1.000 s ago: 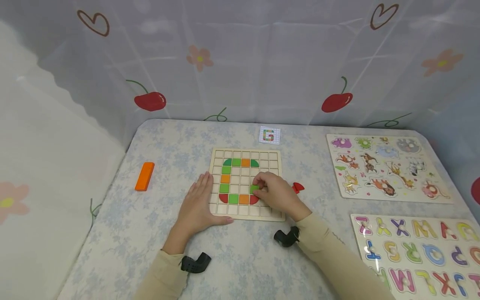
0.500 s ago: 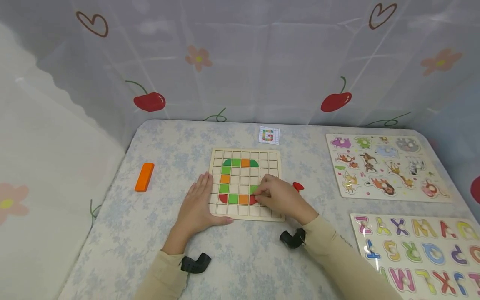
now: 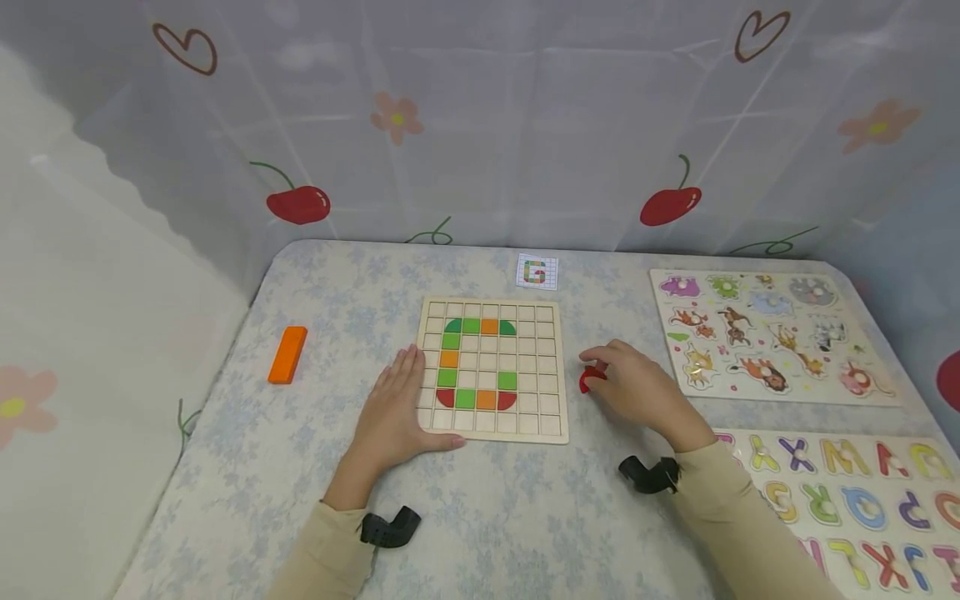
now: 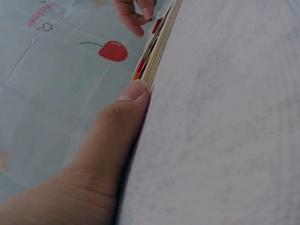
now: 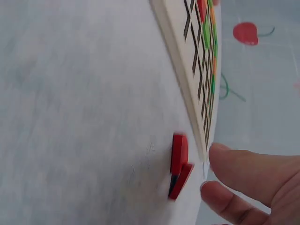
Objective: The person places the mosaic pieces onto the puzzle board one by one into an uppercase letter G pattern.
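A wooden grid board (image 3: 536, 358) lies on the table with green, orange and red pieces set in its cells. A light green tile (image 3: 507, 381) sits above a red quarter-round piece (image 3: 506, 401) at the pattern's lower right. My left hand (image 3: 392, 408) rests along the board's left edge, fingers straight and thumb (image 4: 133, 91) at the near edge. To the right of the board, my right hand (image 3: 637, 387) hovers over two red pieces (image 5: 179, 161). Its thumb (image 5: 243, 168) and fingertip stand apart, with a gap to the pieces in the right wrist view.
A small pattern card (image 3: 537, 272) lies behind the board. An orange block (image 3: 288, 355) lies at the left. On the right are an animal puzzle board (image 3: 727, 367) and, nearer, a letter puzzle board (image 3: 847, 525), partly covered by the right sleeve (image 3: 750, 517).
My right hand has let go of the light green tile, which now lies in its cell, and has moved right to the red pieces. My left hand has stayed put.
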The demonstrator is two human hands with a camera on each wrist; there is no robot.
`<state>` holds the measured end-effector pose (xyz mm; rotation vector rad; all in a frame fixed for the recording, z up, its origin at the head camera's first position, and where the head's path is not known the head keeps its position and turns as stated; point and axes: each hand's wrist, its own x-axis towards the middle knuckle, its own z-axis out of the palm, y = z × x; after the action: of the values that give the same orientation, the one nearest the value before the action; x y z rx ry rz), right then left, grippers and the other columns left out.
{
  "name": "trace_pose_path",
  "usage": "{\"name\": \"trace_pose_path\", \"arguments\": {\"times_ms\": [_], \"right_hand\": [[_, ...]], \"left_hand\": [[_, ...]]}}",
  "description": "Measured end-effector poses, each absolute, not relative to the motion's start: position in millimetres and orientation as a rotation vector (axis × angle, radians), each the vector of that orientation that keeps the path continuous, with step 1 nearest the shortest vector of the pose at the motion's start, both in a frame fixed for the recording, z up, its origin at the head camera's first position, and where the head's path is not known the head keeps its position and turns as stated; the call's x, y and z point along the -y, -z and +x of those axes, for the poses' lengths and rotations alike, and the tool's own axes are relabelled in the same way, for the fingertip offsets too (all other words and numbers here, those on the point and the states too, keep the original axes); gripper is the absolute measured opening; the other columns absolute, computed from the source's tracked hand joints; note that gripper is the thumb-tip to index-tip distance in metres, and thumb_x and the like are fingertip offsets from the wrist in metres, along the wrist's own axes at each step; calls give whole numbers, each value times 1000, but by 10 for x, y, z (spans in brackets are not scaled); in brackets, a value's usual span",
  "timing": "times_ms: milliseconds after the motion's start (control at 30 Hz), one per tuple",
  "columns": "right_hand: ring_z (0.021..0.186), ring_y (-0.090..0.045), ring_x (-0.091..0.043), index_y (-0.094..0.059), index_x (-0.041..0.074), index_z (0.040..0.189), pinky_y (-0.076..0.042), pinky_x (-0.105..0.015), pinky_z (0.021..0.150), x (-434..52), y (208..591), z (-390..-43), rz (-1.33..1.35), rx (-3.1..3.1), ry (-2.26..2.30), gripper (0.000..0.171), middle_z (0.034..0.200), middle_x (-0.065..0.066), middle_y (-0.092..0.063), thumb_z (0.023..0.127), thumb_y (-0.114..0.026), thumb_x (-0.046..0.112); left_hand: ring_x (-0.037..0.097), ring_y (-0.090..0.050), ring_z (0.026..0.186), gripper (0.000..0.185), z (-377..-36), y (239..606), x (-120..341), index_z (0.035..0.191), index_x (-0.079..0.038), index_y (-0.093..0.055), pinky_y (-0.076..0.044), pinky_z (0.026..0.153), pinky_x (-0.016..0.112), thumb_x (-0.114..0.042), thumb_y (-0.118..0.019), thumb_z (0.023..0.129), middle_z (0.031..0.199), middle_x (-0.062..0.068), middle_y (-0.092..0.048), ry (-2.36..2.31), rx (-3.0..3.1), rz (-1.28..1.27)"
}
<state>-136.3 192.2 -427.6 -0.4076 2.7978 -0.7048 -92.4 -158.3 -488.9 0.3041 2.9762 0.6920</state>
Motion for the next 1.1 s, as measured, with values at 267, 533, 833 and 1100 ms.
{"name": "trace_pose_path", "arguments": {"times_ms": [267,533,833,1100], "right_hand": [[88,-58,-21,-69,10,122,-49,-36,75,-2079,4310,-1371,-398,-2779,698,30,106,-8,-63,93,-69,21],[83,-54,-20,-65,11,107,-46,-34,71,-2112,4362,-1390,-366,-2759,793,21,97,-5,-62,90,-74,20],[72,-50,-18,-60,12,98,-41,-28,61,-2128,4371,-1445,-336,-2708,907,15,89,-3,-61,91,-72,17],[65,-56,-15,-60,14,97,-44,-26,57,-1726,4375,-1528,-339,-2658,1077,13,87,-2,-64,93,-71,20]], "left_hand": [[27,-5,157,143,-924,4889,1584,159,-4,-10,-13,126,51,-80,-76,58,168,10,-7,-685,-2977,307],[26,-5,157,143,-925,4894,1585,159,-4,-10,-14,126,51,-81,-75,57,168,10,-7,-685,-2979,309],[27,-5,157,144,-937,4895,1589,159,-4,-10,-14,126,51,-83,-74,57,168,10,-7,-681,-2977,310],[27,-5,157,144,-934,4903,1585,160,-5,-10,-14,126,51,-84,-73,57,168,10,-7,-679,-2972,304]]}}
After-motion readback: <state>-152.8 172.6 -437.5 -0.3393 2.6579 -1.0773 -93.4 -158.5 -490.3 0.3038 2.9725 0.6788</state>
